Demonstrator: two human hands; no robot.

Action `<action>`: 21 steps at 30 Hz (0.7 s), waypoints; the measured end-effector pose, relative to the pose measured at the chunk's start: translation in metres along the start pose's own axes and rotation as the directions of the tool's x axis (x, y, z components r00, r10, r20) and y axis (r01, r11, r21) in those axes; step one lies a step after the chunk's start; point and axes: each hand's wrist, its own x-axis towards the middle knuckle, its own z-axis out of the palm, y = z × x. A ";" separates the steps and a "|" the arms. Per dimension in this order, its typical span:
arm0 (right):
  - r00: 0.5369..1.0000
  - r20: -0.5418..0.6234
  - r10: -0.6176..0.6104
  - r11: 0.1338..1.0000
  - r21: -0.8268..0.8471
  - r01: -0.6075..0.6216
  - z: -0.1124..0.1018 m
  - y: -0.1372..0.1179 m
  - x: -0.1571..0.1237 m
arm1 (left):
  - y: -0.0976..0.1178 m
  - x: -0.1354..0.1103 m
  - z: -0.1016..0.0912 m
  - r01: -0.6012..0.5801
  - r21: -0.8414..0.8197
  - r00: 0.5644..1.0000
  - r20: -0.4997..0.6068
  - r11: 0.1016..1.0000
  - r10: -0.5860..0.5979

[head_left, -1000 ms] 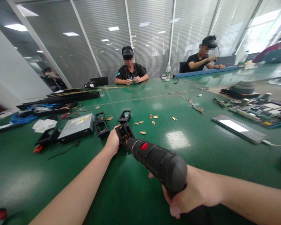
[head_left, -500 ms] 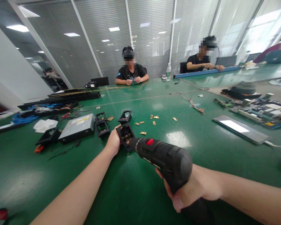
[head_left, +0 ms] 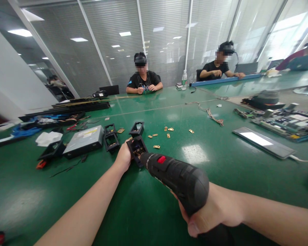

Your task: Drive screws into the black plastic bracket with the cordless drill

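My left hand [head_left: 124, 157] grips a black open box-shaped housing [head_left: 132, 145] by its left side, tilted so its inside faces me. Small brass-coloured parts show within it. Wrapped round the handle of a black cordless drill [head_left: 179, 176] with a red switch is my right hand [head_left: 205, 215]. The drill's front end reaches into the housing's lower right; its tip is hidden there. Similar black housings [head_left: 112, 141] stand just left of my left hand, and another housing [head_left: 137, 128] is behind it. Several small brass plates [head_left: 156, 147] lie scattered beyond the drill.
A silver disc drive [head_left: 83, 141] lies at left near white tissue [head_left: 48, 138]. To the right are a phone [head_left: 263, 141] on a cable and circuit boards [head_left: 284, 123]. A twisted cable [head_left: 214, 118] lies further back. Two people [head_left: 143, 80] sit across the green table [head_left: 169, 112].
The drill has shifted slightly left and turned a little, with its tip still inside the housing. My left hand keeps its hold. The co-worker at right has moved their arms apart.
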 end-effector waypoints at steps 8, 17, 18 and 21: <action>0.999 -0.040 -0.020 0.997 -0.069 0.018 -0.001 0.004 0.001 | -0.001 0.003 -0.004 -0.004 0.037 1.000 -0.008 0.999 0.004; 0.999 -0.018 -0.037 0.998 -0.044 0.036 -0.002 0.004 0.003 | 0.001 -0.001 -0.002 0.010 0.027 1.000 -0.003 1.000 -0.010; 0.999 -0.018 -0.040 0.998 -0.047 0.039 -0.002 0.004 0.003 | 0.002 -0.001 -0.002 0.009 0.026 1.000 -0.008 1.000 -0.009; 0.998 -0.016 -0.056 0.997 -0.053 0.055 -0.002 0.005 0.003 | 0.003 -0.002 -0.001 0.015 0.018 0.999 -0.032 1.000 -0.014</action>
